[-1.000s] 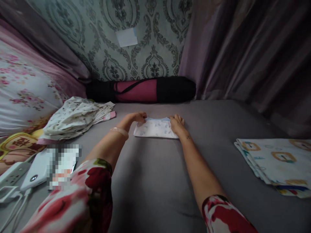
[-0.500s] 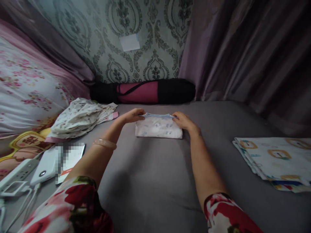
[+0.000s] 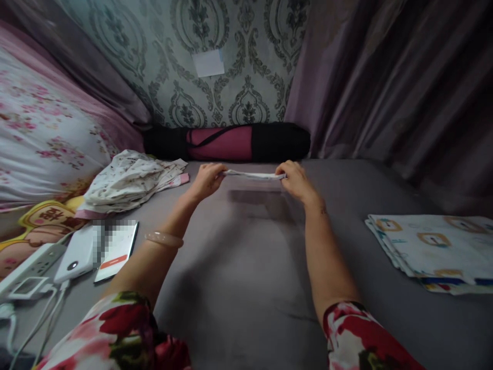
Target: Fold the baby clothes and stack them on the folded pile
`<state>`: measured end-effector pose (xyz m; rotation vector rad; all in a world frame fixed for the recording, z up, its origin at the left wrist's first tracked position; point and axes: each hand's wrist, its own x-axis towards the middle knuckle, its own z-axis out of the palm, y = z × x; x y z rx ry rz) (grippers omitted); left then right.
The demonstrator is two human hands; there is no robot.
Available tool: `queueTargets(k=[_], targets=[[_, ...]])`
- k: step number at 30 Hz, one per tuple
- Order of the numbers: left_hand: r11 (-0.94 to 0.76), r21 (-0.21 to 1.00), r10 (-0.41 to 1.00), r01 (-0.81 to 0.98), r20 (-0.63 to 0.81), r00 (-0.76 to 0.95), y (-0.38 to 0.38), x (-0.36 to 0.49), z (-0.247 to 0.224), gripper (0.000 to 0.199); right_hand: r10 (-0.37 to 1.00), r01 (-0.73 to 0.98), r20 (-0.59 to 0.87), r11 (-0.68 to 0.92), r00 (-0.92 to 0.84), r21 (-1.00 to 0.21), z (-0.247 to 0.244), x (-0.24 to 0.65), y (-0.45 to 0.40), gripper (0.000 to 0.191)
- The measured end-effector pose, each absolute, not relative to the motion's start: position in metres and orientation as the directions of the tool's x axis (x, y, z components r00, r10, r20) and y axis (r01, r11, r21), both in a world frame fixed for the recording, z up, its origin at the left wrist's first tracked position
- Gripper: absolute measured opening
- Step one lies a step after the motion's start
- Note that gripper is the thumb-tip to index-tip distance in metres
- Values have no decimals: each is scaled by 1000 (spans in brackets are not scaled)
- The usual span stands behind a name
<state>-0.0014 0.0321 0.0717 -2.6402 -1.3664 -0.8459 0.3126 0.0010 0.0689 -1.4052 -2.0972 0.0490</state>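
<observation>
A small folded white cloth (image 3: 254,176) is stretched between my two hands, seen almost edge-on as a thin strip above the grey bed sheet (image 3: 239,288). My left hand (image 3: 210,180) pinches its left end, and my right hand (image 3: 295,179) pinches its right end. Both hands are closed, thumbs and fingers pressed on the cloth. A soft shadow lies on the sheet below it. The cloth's printed face is turned out of sight.
A crumpled patterned garment (image 3: 131,180) lies left, near a phone (image 3: 117,257), a white power bank (image 3: 77,252) and a power strip (image 3: 33,262) with cables. Folded printed cloths (image 3: 431,246) lie right. A black and maroon bag (image 3: 223,143) rests against the wall.
Both hands have lifted the folded cloth and tipped it, so its printed face, visible before, now shows only as a thin edge. Both hands still grip the ends.
</observation>
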Motion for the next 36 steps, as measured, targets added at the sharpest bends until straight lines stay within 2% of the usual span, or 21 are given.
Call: queueTargets(k=[2,5,9,12,16,20,31,36], targets=[[-639,147,730,755,425,535,19,-7,50,21,894,845,294,426,-338,-324,62,307,-5,31],[-681,133,715,720,331,616,-2,-14,22,25,918,867,59,391,-392,-309,51,300,-16,34],[-704,151,705,694,270,656,-23,-16,9,30,929,903,-62,335,-364,-268,40,295,-31,36],[-705,182,707,685,248,662,-30,-14,9,35,918,899,-56,369,-392,-234,29,294,-43,40],[-688,188,725,700,173,666,-36,-13,9,40,898,884,45,439,-438,-162,14,295,-61,41],[-689,188,724,700,163,670,-48,-15,12,51,883,874,90,470,-461,-123,13,298,-75,50],[-716,128,698,686,123,705,-88,-23,22,52,856,843,62,516,-513,-152,25,303,-121,53],[-713,162,697,682,57,715,-103,-25,22,55,867,857,-25,487,-497,-169,19,305,-131,57]])
